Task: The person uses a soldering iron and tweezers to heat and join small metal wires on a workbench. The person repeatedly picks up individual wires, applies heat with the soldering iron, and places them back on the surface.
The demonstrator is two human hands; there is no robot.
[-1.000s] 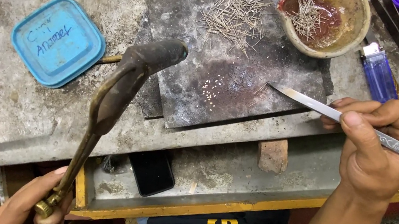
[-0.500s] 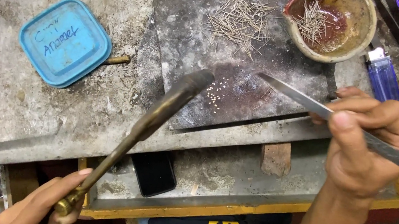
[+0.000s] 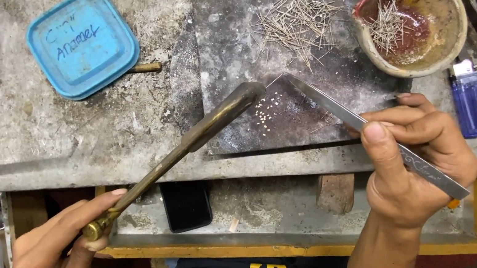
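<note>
My left hand [image 3: 66, 234] grips the lower end of a long brass torch pipe [image 3: 187, 145]. Its dark nozzle hangs over a grey soldering slab [image 3: 234, 34], next to a cluster of tiny pale beads [image 3: 268, 108]. My right hand [image 3: 415, 162] pinches long steel tweezers [image 3: 341, 111], whose tips rest on the slab just right of the nozzle. A heap of thin metal wires [image 3: 295, 20] lies at the slab's far side.
A blue square lid [image 3: 82, 43] lies at the left of the worn grey bench. A clay bowl [image 3: 442, 54] with wires in reddish liquid stands at the top right, with a blue lighter [image 3: 470, 98] beside it. A black phone [image 3: 185, 204] sits on the lower shelf.
The torch nozzle has swung right across the slab toward the beads. The tweezers' tips have shifted left and closer to the nozzle.
</note>
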